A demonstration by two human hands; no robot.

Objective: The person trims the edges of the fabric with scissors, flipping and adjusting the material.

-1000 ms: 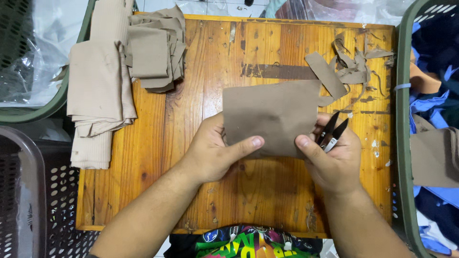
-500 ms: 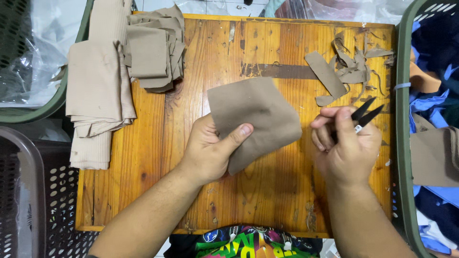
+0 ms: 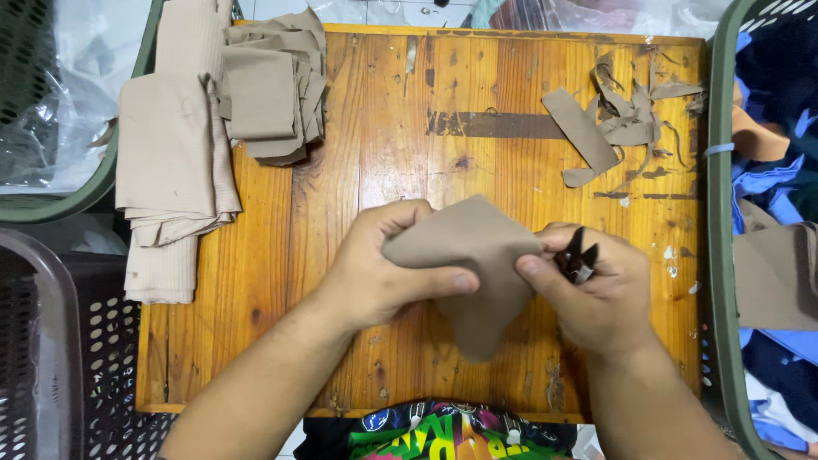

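Observation:
A tan fabric piece (image 3: 477,255) is held over the middle of the wooden table (image 3: 375,128), tilted so one corner hangs toward me. My left hand (image 3: 383,273) grips its left side with the thumb pressed across the cloth. My right hand (image 3: 588,290) pinches the right edge with its thumb and also holds small black thread snips (image 3: 576,255), their tips pointing up beside the cloth.
Folded tan cloth (image 3: 175,162) and a stack of cut tan pieces (image 3: 273,94) lie at the table's far left. Tan scraps and strips (image 3: 613,128) lie at the far right. Green baskets flank the table; the right basket (image 3: 724,255) holds blue and tan fabric.
The fabric has been turned and drawn closer to me. My right hand, apart from the cloth half a second ago, has come back and now pinches its right edge.

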